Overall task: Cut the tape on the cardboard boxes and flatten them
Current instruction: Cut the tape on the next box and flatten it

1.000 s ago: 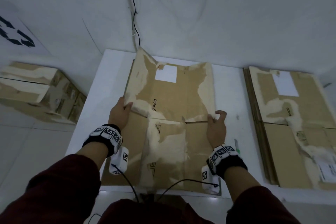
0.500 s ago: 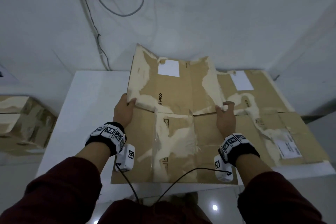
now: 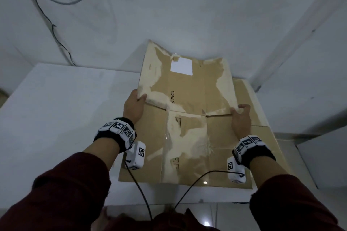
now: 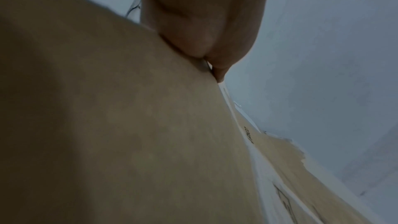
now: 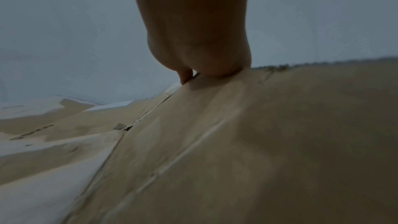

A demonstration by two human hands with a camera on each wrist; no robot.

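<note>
Carried the flattened box [image 3: 187,118] rightward across the surface [image 3: 56,108] — held by the left hand [image 3: 134,106] and right hand [image 3: 241,121] at either edge — and brought over the stack of flattened boxes [image 3: 262,124], covering most of it.

flattened cardboard boxes: 2 visible – one held [image 3: 187,118], one under it [image 3: 262,133], perhaps more hidden | hands: 2 – left hand [image 3: 134,106], right hand [image 3: 241,121] | white labels: 1 [image 3: 181,66] | worktops: 1 [image 3: 56,118] | wall cables: 2 [image 3: 56,30]
</note>
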